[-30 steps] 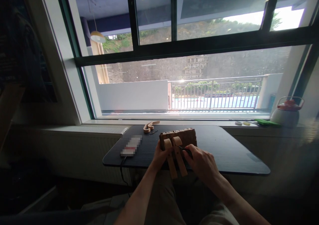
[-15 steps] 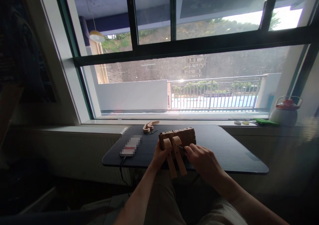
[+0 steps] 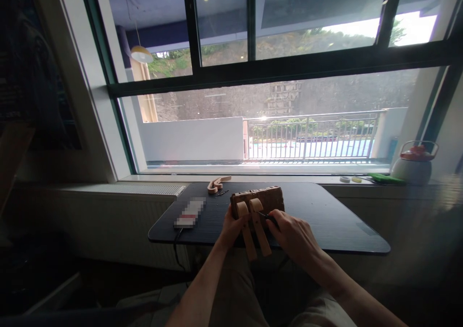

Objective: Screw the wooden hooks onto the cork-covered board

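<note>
A rough brown block (image 3: 274,197) stands tilted at the near edge of the table, with two light wooden pieces with curled tops, a left one (image 3: 249,245) and a right one (image 3: 261,233), against its front. My left hand (image 3: 232,226) is closed around the block's left end, its thumb over the left wooden piece. In my right hand (image 3: 293,233) is a thin screwdriver-like tool (image 3: 267,216) with a dark handle. Its tip points at the right wooden piece, just below the curl; whether it sits in a screw is too small to tell.
Further back on the dark table (image 3: 340,221) lie another curved wooden piece (image 3: 215,185) and several small screw-like bits (image 3: 223,192). A blurred-out rectangular object (image 3: 190,213) with a cable lies at the left. On the windowsill stands a jug with a red lid (image 3: 415,163).
My right hand has turned slightly, and more of the tool's dark handle shows now. The left hand, the block and the wooden pieces hold nearly the same place.
</note>
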{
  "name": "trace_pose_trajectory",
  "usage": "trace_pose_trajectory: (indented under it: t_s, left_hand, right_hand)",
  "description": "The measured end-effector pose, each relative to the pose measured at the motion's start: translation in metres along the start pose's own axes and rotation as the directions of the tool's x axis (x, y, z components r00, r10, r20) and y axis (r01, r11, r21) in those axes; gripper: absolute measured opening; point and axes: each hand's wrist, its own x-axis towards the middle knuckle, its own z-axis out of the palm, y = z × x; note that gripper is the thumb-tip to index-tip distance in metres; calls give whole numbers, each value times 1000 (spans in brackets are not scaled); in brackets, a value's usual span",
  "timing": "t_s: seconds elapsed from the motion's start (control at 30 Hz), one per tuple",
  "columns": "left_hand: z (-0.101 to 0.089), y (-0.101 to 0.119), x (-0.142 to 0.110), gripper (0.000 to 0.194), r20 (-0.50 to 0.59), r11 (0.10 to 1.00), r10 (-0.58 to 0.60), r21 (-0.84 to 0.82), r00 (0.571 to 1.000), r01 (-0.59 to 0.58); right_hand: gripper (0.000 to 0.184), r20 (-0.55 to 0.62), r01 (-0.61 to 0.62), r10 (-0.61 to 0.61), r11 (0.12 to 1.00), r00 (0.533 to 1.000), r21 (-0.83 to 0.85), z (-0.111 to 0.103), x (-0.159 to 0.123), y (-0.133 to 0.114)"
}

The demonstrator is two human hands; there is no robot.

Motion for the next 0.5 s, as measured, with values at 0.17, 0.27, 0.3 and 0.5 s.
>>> trace_pose_trajectory:
  t_s: [0.17,0.27,0.3,0.5]
  left_hand:
    - [0,1,0,53,-2,1000,4,-21,1000,-4]
    - [0,1,0,54,-7,999,-4,-35,1000,4]
    - [0,1,0,55,-9,999,-4,-39,1000,4]
    - [-1,1,-1,53,-3,999,17,-39,1000,-17]
  right_hand:
    - [15,30,17,-18,1000,999,19,-2,2,-3]
    - [18,39,35,-36,999,999,24,-2,5,-3]
    - [18,40,41,-41,999,998,22,-2,5,-2]
    - [17,30,66,-67,997,997,28,0,6,-1]
